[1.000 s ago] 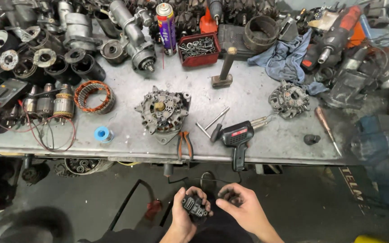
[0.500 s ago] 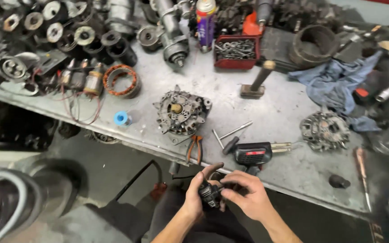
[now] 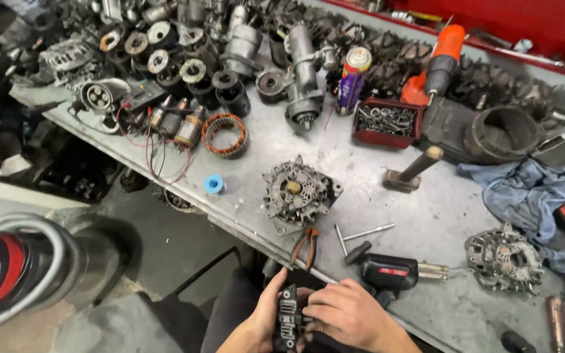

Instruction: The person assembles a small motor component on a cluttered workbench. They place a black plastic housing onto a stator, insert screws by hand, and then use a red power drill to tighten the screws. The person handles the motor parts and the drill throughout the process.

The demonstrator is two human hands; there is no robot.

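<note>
A small black ribbed electrical part with metal contacts (image 3: pixel 288 318) sits upright between both hands, below the near edge of the grey metal table (image 3: pixel 387 196), its long axis running near to far. The left hand (image 3: pixel 264 318) cups it from the left side, fingers wrapped behind it; the right hand (image 3: pixel 344 312) lies over its right side, fingers curled against its face. Both hands touch it, so neither is nearer. Just beyond on the table lie orange-handled pliers (image 3: pixel 307 245) and a black and red soldering gun (image 3: pixel 390 271); a silver finned alternator housing (image 3: pixel 299 191) stands farther off.
</note>
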